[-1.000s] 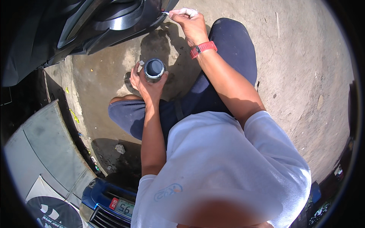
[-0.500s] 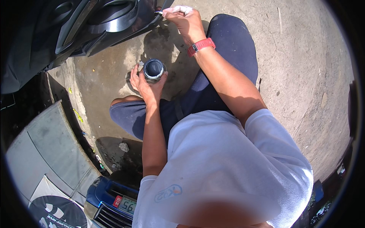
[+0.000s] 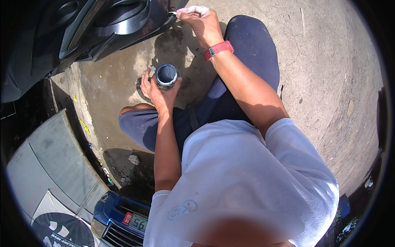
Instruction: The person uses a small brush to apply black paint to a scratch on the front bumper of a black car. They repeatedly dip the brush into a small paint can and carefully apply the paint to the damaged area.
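Note:
My left hand (image 3: 159, 93) is wrapped round an open-topped can (image 3: 166, 75), held upright low over the floor. Its inside looks dark, blue-grey, and its rim is pale and smeared. Whitish smears cover the fingers of my right hand (image 3: 201, 25), which pinches a thin white strip or stick (image 3: 173, 12); its exact kind is too small to tell. The tip of this white piece is at the lower edge of a dark car bumper (image 3: 142, 31); whether it touches cannot be made out. A red wristband (image 3: 218, 50) circles my right wrist.
Stained concrete floor (image 3: 325, 82) surrounds my bent legs in dark trousers (image 3: 253, 45). A small stone (image 3: 133, 159) lies to the left. Behind it are a blue vehicle's front (image 3: 108, 208) and grey panels (image 3: 61, 152). The bumper fills the upper left.

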### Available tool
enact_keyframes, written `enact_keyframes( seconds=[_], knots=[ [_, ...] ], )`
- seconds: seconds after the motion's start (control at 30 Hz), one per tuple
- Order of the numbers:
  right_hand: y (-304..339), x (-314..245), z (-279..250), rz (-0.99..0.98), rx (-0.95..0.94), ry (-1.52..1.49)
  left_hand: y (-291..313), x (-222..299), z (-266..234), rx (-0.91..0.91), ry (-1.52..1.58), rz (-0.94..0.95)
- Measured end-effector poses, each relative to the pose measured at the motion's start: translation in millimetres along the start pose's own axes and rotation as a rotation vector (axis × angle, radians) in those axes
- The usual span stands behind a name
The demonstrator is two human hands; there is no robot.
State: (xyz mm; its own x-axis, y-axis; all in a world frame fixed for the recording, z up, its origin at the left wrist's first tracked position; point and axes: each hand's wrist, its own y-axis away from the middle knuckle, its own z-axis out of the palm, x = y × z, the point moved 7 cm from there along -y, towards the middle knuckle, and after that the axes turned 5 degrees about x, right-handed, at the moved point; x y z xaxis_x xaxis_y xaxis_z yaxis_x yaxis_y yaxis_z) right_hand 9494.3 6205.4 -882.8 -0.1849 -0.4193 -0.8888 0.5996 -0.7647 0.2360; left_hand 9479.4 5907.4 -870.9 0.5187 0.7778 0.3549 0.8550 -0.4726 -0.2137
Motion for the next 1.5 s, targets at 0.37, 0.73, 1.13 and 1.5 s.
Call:
enact_keyframes(
  seconds=[0.37,0.73,1.13,1.5],
  knots=[
    [-0.8,1.3,0.5,-0.018,-0.008,0.007,-0.4,1.1,-1.2,0.004,-0.014,0.007],
    [2.0,1.5,0.7,-0.007,-0.014,0.017,-0.1,-0.9,-0.7,0.0,0.002,-0.005],
    [0.6,2.0,-2.8,-0.003,0.006,-0.008,0.0,-2.6,-0.6,-0.005,0.008,-0.021],
    [-0.1,-0.7,0.1,-0.014,0.004,0.003,-0.8,-2.4,0.1,-0.011,0.003,-0.018]
  ],
)
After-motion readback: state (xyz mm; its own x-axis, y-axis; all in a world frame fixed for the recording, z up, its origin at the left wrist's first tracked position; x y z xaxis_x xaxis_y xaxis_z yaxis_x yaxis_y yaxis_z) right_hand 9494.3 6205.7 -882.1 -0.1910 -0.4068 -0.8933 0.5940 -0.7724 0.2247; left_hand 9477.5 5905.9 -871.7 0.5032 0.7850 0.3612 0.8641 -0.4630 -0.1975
